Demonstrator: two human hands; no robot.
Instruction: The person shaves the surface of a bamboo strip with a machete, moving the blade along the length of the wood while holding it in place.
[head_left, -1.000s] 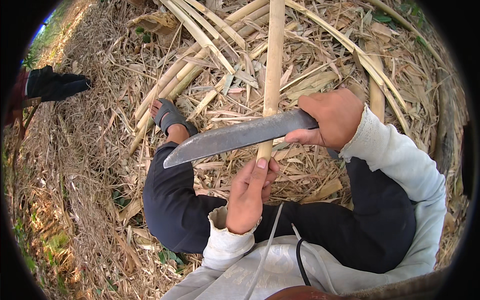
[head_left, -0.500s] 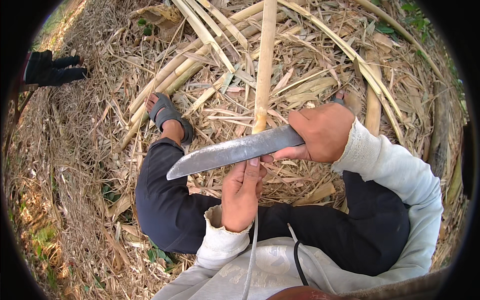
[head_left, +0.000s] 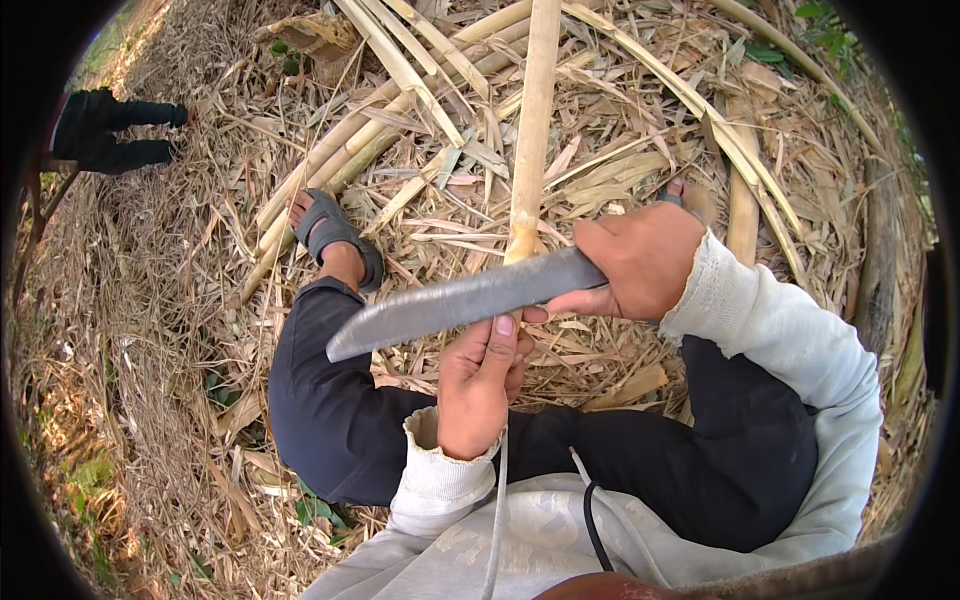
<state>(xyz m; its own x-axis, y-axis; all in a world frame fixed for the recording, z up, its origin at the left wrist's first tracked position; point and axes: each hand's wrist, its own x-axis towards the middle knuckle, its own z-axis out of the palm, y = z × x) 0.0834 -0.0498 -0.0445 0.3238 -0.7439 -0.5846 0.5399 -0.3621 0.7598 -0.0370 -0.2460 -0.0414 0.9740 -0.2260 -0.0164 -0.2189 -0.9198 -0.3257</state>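
The right hand (head_left: 643, 262) grips the knife (head_left: 462, 303), tip pointing left, across the pole (head_left: 534, 130); the left hand (head_left: 475, 390) pinches the pole's near end (blade partly hiding it), its length running forward above the ground (head_left: 190, 300).

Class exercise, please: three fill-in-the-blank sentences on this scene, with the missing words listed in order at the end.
1. The large knife is held in the person's own ____ hand.
2. The knife's tip points toward the picture's ____ side.
3. Seen from the camera, the knife passes ____ (behind / in front of) the pale pole.

Missing words: right; left; in front of.
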